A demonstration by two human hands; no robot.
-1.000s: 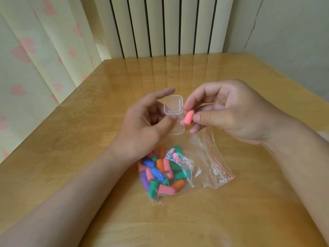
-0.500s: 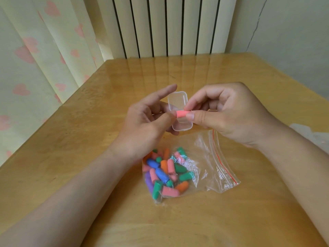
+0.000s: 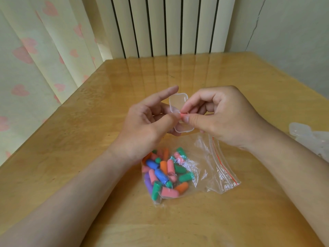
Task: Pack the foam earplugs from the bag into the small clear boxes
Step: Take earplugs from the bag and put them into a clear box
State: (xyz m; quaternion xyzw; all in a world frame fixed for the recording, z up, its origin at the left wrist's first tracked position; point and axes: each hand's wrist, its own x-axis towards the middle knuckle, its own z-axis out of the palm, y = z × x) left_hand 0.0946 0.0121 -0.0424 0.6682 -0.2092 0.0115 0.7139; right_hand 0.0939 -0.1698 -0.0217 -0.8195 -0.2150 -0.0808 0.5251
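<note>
The person's right hand (image 3: 226,118) pinches a pink earplug (image 3: 183,115) between thumb and forefinger; only its tip shows. A second ago the plug was held in plain view just beside the box (image 3: 178,103). It has since been brought over the box's open lower half, close against the left thumb. The left hand (image 3: 142,125) grips this small clear box from beneath, forefinger stretched straight, with the hinged lid standing up behind.

The plug is probably about to be pressed in. Nothing else shows inside the box, so packing looks barely begun.

Below the hands, on the table (image 3: 71,157), lies the clear zip bag (image 3: 213,168), its red-striped mouth to the right. It holds many earplugs (image 3: 162,173) in pink, blue, green, orange and purple. At the table's right edge lie blurred clear plastic things (image 3: 302,134), perhaps more boxes.
</note>
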